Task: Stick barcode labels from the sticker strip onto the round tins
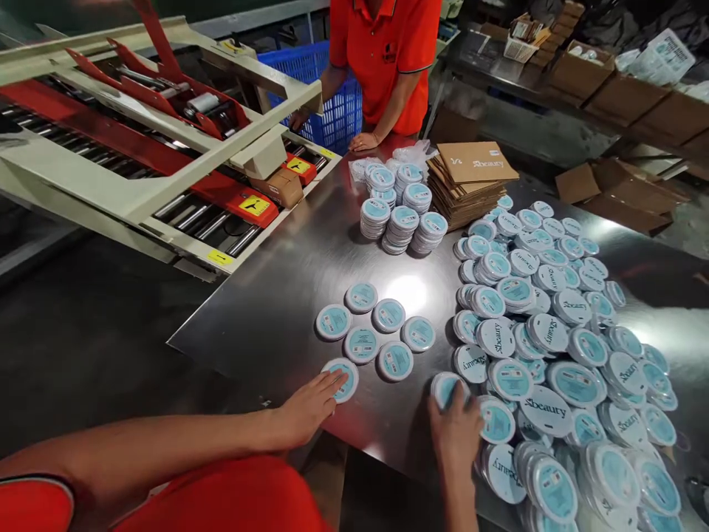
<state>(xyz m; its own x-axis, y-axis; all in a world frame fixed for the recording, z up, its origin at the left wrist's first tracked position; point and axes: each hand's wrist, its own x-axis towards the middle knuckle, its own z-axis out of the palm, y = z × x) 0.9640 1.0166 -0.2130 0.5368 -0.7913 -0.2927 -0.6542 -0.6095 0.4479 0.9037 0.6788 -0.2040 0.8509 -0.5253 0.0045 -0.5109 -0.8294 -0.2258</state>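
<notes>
Near the table's front edge, my left hand [313,403] lies with outstretched fingers across a flat round white container [344,386] with a pale blue label. Just beyond it, several matching containers [362,345] sit in a loose cluster, labels up. My right hand [457,428] is closed around another round container [443,386] at the left border of a big pile; its thumb is partly hidden. The pile of round containers [548,332] covers the right side, some showing blue labels, others white faces printed "beauty".
Stacked containers [403,219] stand farther back, beside clear plastic bags [413,154] and a pile of flat cardboard [470,166]. Across the steel table [266,295] is a person in an orange shirt [382,59], near a blue crate [310,66]. A roller conveyor machine [193,177] stands left.
</notes>
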